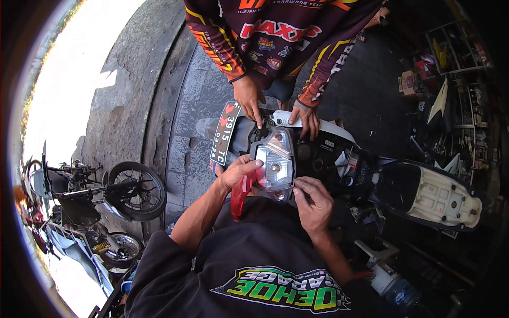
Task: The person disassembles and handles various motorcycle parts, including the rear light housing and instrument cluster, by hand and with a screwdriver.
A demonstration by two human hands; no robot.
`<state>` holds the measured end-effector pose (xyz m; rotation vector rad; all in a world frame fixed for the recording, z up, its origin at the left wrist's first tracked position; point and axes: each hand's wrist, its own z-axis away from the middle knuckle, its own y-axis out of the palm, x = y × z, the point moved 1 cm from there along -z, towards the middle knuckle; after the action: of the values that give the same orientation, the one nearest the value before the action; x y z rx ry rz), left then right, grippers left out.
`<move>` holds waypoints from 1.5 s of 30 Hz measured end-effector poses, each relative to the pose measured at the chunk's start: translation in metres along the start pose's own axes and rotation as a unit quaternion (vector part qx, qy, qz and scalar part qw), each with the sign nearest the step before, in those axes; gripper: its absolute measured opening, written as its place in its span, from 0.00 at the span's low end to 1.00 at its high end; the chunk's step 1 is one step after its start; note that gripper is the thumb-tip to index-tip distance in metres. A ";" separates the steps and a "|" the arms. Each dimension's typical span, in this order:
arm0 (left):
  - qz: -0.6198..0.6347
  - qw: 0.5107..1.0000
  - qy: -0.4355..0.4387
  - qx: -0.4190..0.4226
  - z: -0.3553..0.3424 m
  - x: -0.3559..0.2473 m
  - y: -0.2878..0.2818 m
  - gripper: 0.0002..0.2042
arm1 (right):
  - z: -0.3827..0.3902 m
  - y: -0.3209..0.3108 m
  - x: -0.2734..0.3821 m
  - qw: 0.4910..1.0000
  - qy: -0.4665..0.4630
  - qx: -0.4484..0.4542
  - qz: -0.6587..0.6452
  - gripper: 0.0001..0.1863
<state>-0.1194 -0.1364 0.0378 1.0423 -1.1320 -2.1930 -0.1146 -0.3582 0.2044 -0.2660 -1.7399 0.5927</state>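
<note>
Over the rear of a motorcycle sits a tail light (276,164) with a clear lens and a red section on its left side. My left hand (239,172) is closed on its left edge, thumb pressed on the lens. At the lower right corner, my right hand (313,202) pinches the edge between thumb and fingers. A co-worker opposite me has one hand (248,99) with a finger pointed down at the bracket behind the light. The co-worker's other hand (305,120) rests on a white side panel (331,130).
A dark number plate (225,133) sticks out left of the light. To the right lies a seat with a cream underside (435,193). A black motorcycle wheel (136,191) stands at left, and shelves with parts (458,47) at far right. A water bottle (403,294) is lower right.
</note>
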 end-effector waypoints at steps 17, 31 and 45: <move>-0.040 0.999 0.017 -0.015 0.004 -0.008 0.022 0.12 | 0.004 0.002 0.011 0.980 0.192 0.000 -0.041 0.11; -0.020 0.999 0.022 -0.019 0.001 -0.007 0.023 0.13 | 0.012 0.006 0.001 0.933 0.288 -0.040 -0.212 0.10; 0.008 1.000 0.005 -0.012 -0.002 -0.007 0.021 0.12 | -0.006 -0.015 -0.005 0.945 0.270 0.037 -0.181 0.09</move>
<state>-0.1128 -0.1443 0.0574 1.0304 -1.1033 -2.1819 -0.1059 -0.3718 0.2087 -0.0411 -1.1901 0.2764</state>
